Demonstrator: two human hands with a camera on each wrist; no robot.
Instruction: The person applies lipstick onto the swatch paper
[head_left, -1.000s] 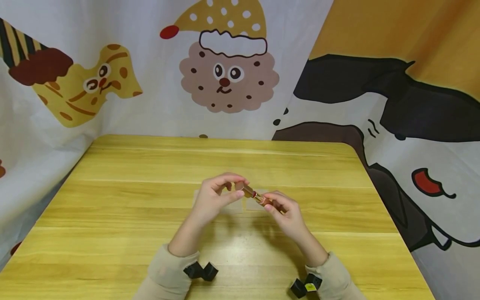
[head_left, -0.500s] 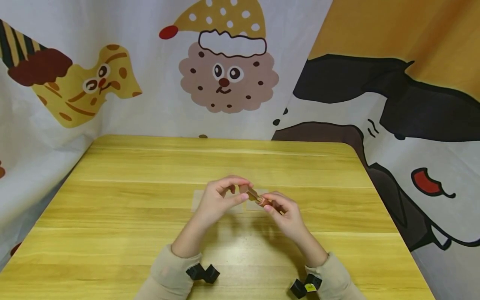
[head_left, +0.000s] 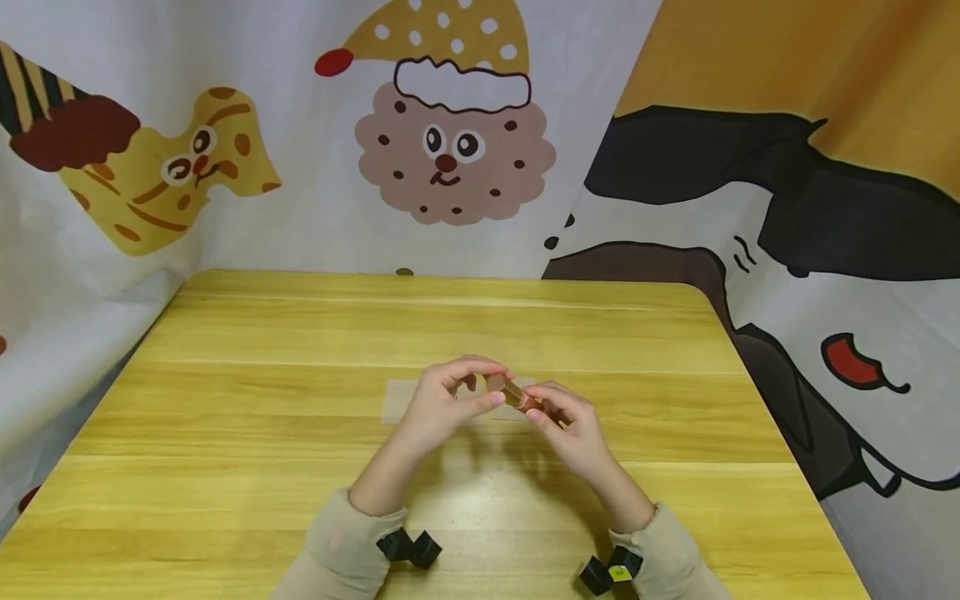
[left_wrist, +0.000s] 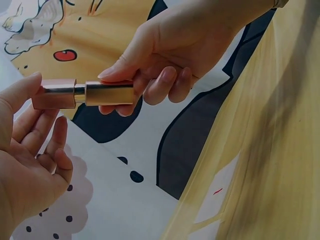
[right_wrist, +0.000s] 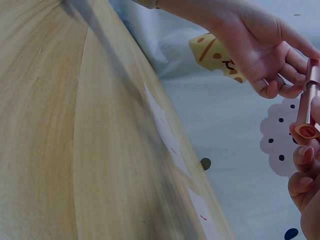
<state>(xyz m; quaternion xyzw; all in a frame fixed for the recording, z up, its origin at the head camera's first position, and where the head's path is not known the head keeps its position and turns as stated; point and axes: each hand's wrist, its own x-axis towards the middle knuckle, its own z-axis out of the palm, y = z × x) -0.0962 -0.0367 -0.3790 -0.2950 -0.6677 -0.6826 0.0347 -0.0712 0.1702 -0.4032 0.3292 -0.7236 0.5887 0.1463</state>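
Observation:
A rose-gold lipstick is held over the table between both hands. My left hand (head_left: 444, 407) pinches its cap (left_wrist: 55, 94) between thumb and fingertips, the other fingers loosely bent. My right hand (head_left: 572, 427) grips the lipstick base (left_wrist: 110, 93) with thumb and fingers. In the left wrist view the cap sits over the tube, and a narrow band of shiny neck shows between cap and base. No red bullet is visible. A round red label marks the base's end (right_wrist: 306, 131) in the right wrist view.
Pale paper cards (head_left: 397, 402) lie flat on the wooden table (head_left: 262, 333) beneath the hands; red marks show on them in the wrist views. A cartoon-printed cloth (head_left: 300, 233) hangs behind the table's far edge. Black wrist cameras (head_left: 408, 548) sit at both sleeves.
My left hand has moved right and slightly down, sliding the cap over the red lipstick bullet and close to the base. My right hand has stayed nearly still.

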